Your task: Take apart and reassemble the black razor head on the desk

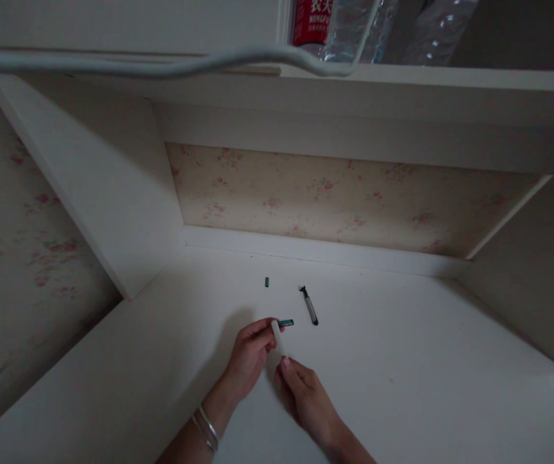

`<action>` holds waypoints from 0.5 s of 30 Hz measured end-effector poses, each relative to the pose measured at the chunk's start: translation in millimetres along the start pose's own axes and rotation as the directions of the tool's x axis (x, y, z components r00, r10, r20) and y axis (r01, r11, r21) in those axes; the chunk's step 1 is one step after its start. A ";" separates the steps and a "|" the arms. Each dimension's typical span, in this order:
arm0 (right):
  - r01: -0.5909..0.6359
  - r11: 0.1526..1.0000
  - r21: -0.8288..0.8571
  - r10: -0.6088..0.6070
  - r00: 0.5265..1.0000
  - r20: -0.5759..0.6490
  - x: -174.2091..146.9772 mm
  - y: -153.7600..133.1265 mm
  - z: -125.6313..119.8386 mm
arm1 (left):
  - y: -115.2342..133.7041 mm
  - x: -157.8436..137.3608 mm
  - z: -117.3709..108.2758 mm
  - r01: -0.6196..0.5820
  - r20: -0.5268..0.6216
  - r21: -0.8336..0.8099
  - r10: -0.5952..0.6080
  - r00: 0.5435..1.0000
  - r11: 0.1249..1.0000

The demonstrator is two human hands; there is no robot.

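Observation:
My left hand (252, 354) is closed, its fingertips pinching a small green-and-black razor cartridge (286, 323) that sticks out to the right. In my right hand (306, 393), thumb and fingers grip the lower end of a slim white handle (279, 339). The handle's upper end meets my left fingertips beside the cartridge; whether the two are joined I cannot tell. Beyond my hands, a grey-and-black razor handle (310, 307) lies on the white desktop (383, 335) without a head. Another small green-and-black cartridge (267, 281) lies further left.
White side panels (97, 180) and a back ledge (325, 248) enclose the desk. Overhead runs a shelf (431, 77) with plastic bottles (354, 29) and a red-labelled bottle (312, 22). A pale curved tube (170, 66) crosses in front of it.

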State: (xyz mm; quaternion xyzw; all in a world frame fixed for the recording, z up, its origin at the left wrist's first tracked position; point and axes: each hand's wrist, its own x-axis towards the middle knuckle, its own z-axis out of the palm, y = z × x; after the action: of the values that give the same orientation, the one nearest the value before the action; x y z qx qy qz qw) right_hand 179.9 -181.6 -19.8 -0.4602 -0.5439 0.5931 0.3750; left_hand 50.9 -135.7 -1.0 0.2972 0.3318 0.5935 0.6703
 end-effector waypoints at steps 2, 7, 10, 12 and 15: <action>-0.006 1.000 0.004 0.006 1.000 0.011 -0.6 0.0 -0.2 | -0.3 -0.2 -0.6 0.014 0.005 -0.008 -0.014 1.000 1.000; -0.049 0.998 0.048 0.047 0.998 0.051 -2.0 -0.7 -0.2 | 0.4 -1.1 -0.4 0.032 0.002 -0.021 -0.032 0.999 0.999; -0.022 0.999 0.031 0.021 0.999 0.035 -2.0 -0.1 -0.5 | 1.2 -1.4 0.0 0.049 -0.009 -0.015 -0.049 0.999 0.999; -0.012 0.999 0.030 0.011 0.999 0.030 -1.8 0.2 -0.9 | 1.7 -1.4 0.0 0.046 -0.019 -0.020 -0.046 0.999 0.999; -0.022 0.999 0.047 0.020 0.999 0.041 -1.6 -0.2 -1.1 | 2.8 -1.6 0.5 0.056 -0.009 -0.037 -0.056 0.998 0.998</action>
State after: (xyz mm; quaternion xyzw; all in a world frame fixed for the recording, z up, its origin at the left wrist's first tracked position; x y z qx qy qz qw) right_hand 181.4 -182.8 -19.4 -0.4447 -0.5322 0.6189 0.3686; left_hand 49.6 -137.0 1.7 0.2727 0.3324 0.5820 0.6903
